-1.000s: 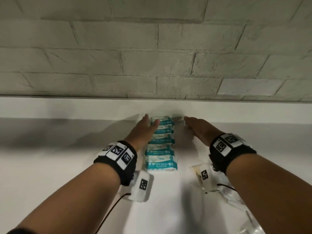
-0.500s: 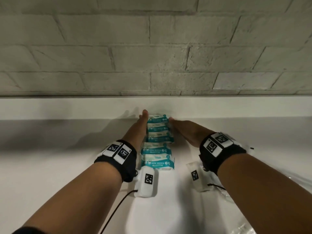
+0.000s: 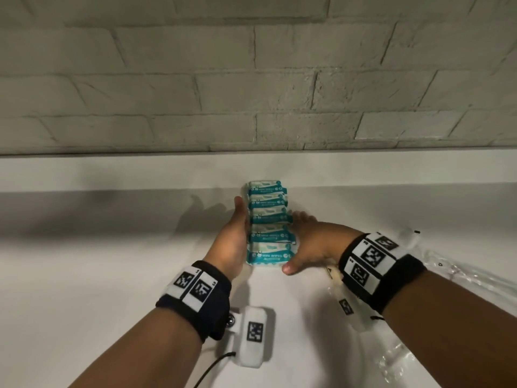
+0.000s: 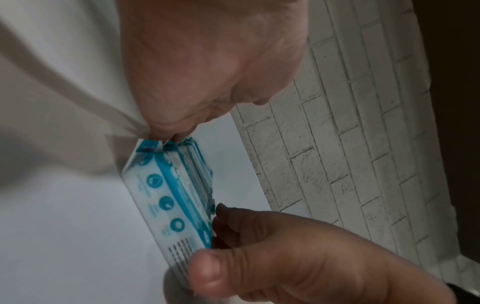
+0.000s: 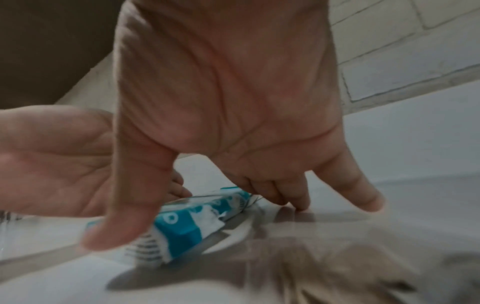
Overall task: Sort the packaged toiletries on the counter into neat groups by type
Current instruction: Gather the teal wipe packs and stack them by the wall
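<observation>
Wipe packs (image 3: 268,225), teal and white and marked "MINI WIPES", sit in one overlapping row between both hands. Left hand (image 3: 233,242) lies flat against the row's 9 o'clock edge, fingers straight, not wrapped round anything. Right hand (image 3: 310,245) presses the 3 o'clock edge with fingers loosely spread, its thumb (image 3: 291,268) near the closest pack's corner, so nothing is gripped, just squeezed from both sides. Row runs toward 12 o'clock on the white counter (image 3: 98,275), far end just by the upstand under the brick wall (image 3: 251,79). Some clear crinkly plastic (image 3: 461,303) lies off at 4 o'clock.
</observation>
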Demonstrator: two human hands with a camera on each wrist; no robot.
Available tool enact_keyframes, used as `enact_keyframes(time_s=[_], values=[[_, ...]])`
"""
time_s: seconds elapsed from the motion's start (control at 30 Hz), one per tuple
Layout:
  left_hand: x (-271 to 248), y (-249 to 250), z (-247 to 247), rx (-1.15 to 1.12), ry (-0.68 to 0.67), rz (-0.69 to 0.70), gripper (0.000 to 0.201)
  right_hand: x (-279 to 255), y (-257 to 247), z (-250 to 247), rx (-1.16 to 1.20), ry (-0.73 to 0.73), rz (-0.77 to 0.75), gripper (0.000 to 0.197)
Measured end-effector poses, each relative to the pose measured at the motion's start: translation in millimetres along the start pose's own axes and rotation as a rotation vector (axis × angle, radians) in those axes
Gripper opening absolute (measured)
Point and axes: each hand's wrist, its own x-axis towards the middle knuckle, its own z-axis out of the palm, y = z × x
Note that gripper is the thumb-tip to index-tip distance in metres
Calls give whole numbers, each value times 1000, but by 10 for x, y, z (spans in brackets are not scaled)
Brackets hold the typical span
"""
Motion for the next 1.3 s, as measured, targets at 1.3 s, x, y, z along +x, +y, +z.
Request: enact_keyframes(time_s=[1.3], values=[[602, -58, -228, 170, 92, -92, 107, 403, 43, -199, 477, -31, 110, 111]])
